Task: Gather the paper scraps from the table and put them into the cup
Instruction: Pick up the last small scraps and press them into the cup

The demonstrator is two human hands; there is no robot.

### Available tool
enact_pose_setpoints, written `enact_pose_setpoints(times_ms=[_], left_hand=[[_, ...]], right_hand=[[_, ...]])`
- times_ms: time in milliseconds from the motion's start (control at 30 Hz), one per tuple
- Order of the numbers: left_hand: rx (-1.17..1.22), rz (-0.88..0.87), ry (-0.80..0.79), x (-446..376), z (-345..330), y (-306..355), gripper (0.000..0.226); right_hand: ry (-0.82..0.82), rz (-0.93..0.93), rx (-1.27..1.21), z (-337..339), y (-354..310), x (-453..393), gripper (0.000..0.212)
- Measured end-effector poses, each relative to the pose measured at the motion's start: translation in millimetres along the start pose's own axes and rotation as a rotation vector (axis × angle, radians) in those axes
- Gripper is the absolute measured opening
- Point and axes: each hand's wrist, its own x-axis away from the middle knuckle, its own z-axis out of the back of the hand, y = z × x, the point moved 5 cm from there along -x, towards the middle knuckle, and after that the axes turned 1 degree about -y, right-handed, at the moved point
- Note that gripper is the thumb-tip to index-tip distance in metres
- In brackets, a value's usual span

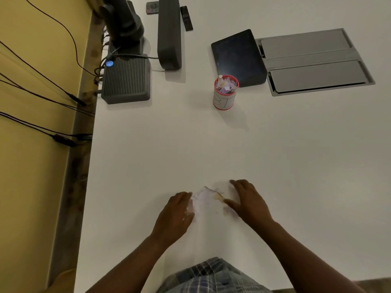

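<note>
A small pile of paper scraps (206, 198) lies on the white desk (275, 155) at the near centre, between both hands. Left hand (176, 214) rests against the pile's left edge, fingers extended; its grip is apart, holding nothing. Right hand (247, 200) rests at the pile's right edge, fingers straight, grip likewise apart. The cup (225, 93), red-rimmed and already holding scraps, stands farther back, well apart from the pile, just beside a dark tablet (238, 56).
</note>
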Motion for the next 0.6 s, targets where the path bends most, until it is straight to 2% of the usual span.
enact_pose_setpoints(times_ms=[100, 200, 433, 600], left_hand=[[0.034, 0.214, 0.021, 15.5, 0.4, -19.1, 0.092], [0.039, 0.282, -0.043, 22.1, -6.4, -25.8, 0.108], [0.113, 0.234, -0.053, -13.3, -17.4, 7.3, 0.1], [0.1, 0.152, -0.04, -41.9, -12.8, 24.0, 0.083]], right_hand=[[-0.155, -0.161, 0.014, -8.1, 20.1, 22.5, 0.107], [-0.266, -0.12, 0.061, -27.8, 12.5, 37.5, 0.117], [-0.194, -0.11, -0.085, -37.3, -29.6, 12.0, 0.084], [-0.137, 0.017, -0.054, -28.2, -55.3, -12.0, 0.039]])
